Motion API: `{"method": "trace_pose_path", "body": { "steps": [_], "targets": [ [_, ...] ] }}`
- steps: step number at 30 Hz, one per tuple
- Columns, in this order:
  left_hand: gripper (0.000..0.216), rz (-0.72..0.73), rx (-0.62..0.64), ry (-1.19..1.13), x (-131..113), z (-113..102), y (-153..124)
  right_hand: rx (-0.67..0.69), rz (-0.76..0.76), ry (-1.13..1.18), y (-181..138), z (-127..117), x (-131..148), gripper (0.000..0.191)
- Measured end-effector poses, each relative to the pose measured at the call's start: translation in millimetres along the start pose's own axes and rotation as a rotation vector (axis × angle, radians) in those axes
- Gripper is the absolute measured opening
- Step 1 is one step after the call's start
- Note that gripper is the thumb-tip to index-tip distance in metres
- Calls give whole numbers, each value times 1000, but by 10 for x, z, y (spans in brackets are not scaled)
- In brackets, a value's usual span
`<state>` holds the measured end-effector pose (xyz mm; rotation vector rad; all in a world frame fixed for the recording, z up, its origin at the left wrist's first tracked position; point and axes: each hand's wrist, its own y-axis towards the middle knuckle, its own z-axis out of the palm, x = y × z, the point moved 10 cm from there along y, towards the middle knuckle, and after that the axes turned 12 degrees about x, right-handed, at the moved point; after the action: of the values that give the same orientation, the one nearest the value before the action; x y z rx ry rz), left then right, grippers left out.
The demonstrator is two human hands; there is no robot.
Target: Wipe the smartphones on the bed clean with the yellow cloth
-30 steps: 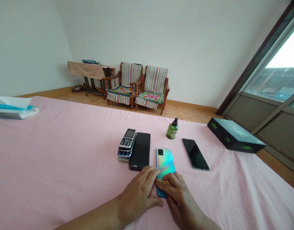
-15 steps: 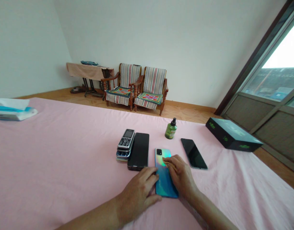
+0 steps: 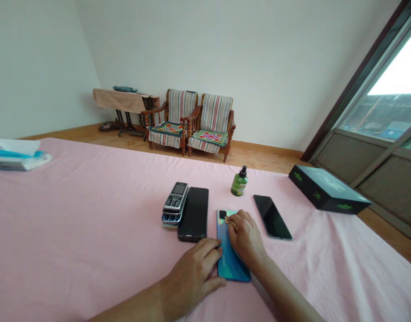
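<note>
A blue smartphone (image 3: pixel 225 257) lies back up on the pink sheet, its camera block at the far end. My left hand (image 3: pixel 193 273) steadies it, fingertips on its left edge and thumb by its lower corner. Pressed over the phone's upper right part is my right hand (image 3: pixel 247 237), closed around a small tan cloth (image 3: pixel 230 222) that is mostly hidden by the fingers. To the left lie a black smartphone (image 3: pixel 193 214) and a stack of keypad phones (image 3: pixel 175 197). Another dark smartphone (image 3: pixel 272 217) rests to the right, screen up.
Beyond the phones stands a green spray bottle (image 3: pixel 239 182). A black box (image 3: pixel 326 190) sits at the right edge of the sheet (image 3: pixel 91 223), and a white and blue packet (image 3: pixel 19 156) at the far left. Two wooden chairs (image 3: pixel 210 118) stand by the wall.
My right hand has shifted slightly toward the phone's camera end with the cloth and now covers more of its upper back. My left hand stays at the phone's edge.
</note>
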<state>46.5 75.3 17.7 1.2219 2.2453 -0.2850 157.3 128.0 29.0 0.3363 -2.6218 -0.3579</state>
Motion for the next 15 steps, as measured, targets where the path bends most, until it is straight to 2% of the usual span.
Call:
{"method": "trace_pose_path", "body": {
  "steps": [8,15],
  "targets": [
    [45,-7,-4,2,-22,-12,-5,17,-46,21,1,30,-5,26],
    [48,9,-12,4,-18,-9,-7,-71,27,38,44,-31,-266,25]
  ]
}}
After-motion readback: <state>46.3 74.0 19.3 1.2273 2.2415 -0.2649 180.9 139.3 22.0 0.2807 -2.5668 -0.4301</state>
